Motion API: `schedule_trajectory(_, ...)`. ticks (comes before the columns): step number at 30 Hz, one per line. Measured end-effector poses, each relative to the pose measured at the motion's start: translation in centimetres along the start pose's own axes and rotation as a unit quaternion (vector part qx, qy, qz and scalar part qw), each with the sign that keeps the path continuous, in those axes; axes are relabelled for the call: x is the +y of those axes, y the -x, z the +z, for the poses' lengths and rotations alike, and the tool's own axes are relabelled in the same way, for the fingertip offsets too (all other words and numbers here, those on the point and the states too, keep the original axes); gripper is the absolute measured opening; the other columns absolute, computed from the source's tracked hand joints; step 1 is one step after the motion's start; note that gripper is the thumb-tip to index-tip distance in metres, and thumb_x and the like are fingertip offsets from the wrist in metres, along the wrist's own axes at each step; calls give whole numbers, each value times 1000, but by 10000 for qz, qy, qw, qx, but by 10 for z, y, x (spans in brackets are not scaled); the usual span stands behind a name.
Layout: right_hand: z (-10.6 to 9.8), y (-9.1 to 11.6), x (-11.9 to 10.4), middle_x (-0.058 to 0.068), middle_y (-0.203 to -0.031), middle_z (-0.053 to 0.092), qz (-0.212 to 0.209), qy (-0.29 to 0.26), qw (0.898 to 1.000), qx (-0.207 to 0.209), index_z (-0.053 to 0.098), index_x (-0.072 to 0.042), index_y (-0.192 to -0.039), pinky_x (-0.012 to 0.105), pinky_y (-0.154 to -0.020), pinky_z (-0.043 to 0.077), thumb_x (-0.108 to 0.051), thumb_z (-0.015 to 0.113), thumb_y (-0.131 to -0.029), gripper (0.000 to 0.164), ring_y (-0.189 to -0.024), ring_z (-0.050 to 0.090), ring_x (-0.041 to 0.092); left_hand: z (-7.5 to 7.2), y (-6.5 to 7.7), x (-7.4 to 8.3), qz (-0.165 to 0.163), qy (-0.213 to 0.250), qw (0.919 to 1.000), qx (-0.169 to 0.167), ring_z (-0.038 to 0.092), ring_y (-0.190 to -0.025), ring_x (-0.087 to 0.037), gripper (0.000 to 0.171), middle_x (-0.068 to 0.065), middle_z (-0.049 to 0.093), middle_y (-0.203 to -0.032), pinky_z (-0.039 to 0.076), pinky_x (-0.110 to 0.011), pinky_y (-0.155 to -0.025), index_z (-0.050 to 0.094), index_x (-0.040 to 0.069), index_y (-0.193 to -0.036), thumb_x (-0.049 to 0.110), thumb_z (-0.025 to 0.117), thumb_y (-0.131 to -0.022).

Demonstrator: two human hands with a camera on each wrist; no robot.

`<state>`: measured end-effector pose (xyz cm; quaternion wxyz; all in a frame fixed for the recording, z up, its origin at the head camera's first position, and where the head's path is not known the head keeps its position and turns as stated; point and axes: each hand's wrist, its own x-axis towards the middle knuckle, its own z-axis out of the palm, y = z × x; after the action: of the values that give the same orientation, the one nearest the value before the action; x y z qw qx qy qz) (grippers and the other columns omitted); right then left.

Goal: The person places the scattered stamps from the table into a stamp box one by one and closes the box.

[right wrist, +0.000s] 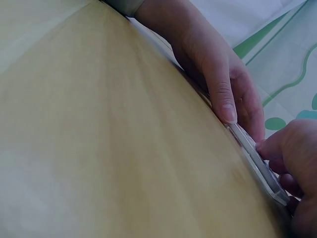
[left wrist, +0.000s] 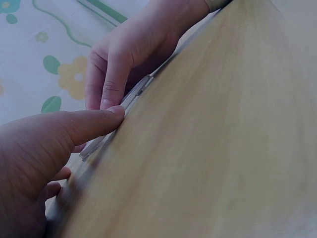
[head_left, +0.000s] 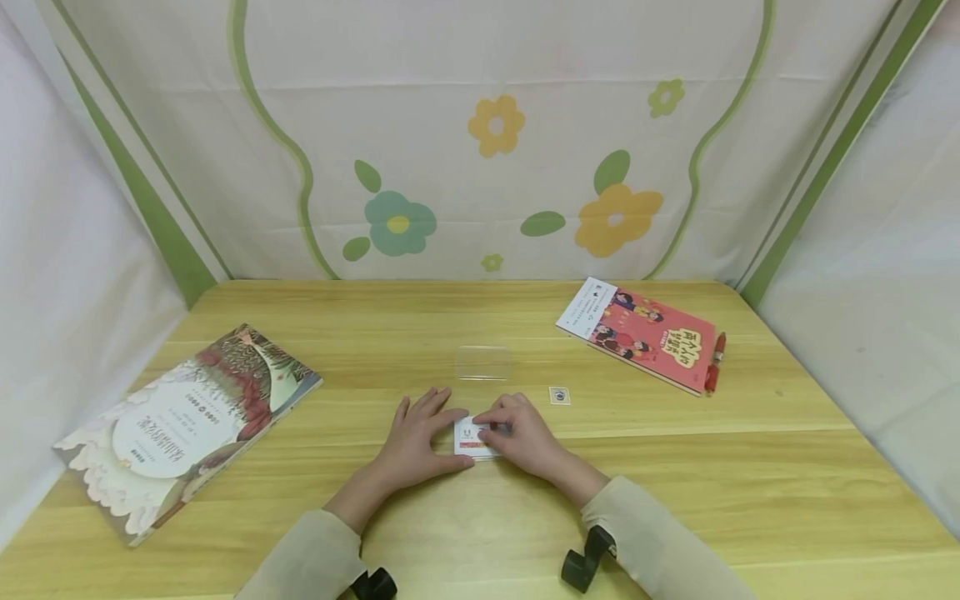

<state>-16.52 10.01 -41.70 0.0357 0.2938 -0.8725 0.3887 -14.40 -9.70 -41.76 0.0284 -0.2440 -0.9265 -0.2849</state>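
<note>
A small flat clear plastic case (head_left: 467, 446) with a white printed card, red along its lower edge, lies on the table between both hands. My left hand (head_left: 412, 446) holds its left end, with the thumb on the near edge and the fingers at the far edge. In the left wrist view, the left thumb (left wrist: 99, 124) presses on the rim of the case. My right hand (head_left: 528, 437) has its fingers curled at the right end, with index finger and thumb on the card's face. Whether a small piece lies between those fingertips is hidden. Beyond the hands lies a clear plastic cover (head_left: 482, 363).
A small stamp-like square (head_left: 558, 395) lies right of the cover. A red book (head_left: 645, 333) and a red pen (head_left: 716, 364) are at the back right. A larger picture book (head_left: 180, 425) lies on the left. Fabric walls (head_left: 450, 50) enclose the table.
</note>
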Motion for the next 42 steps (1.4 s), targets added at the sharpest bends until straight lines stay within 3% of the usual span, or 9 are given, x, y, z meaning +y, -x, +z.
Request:
schedule_trajectory(29, 1, 1, -6, -9, -77, 49, -133, 415, 9990, 133, 68, -10, -87, 24, -63, 35, -13, 66, -74, 13, -75, 38, 10, 2, 0, -4, 87, 24, 9999, 103, 18, -126, -27, 64, -11, 31, -135, 2, -52, -96, 53, 17, -118, 56, 61, -68)
schedule_trajectory(36, -3, 0, -8, -8, -75, 50, 36, 158, 9996, 222, 67, -8, -87, 25, -63, 37, -12, 68, -73, 15, -74, 41, 11, 2, 0, -3, 51, 35, 10000, 54, 17, -126, -27, 64, -11, 30, -135, 1, -51, -97, 53, 16, -118, 56, 60, -69)
schedule_trajectory(42, -24, -3, -10, -2, -80, 56, 258, -212, 9989, 314, 65, -5, -92, 31, -68, 41, -11, 66, -74, 19, -76, 49, 14, 2, 0, -2, 4, 15, 10000, 48, 17, -126, -27, 65, -11, 30, -135, 1, -51, -97, 53, 16, -119, 56, 61, -68)
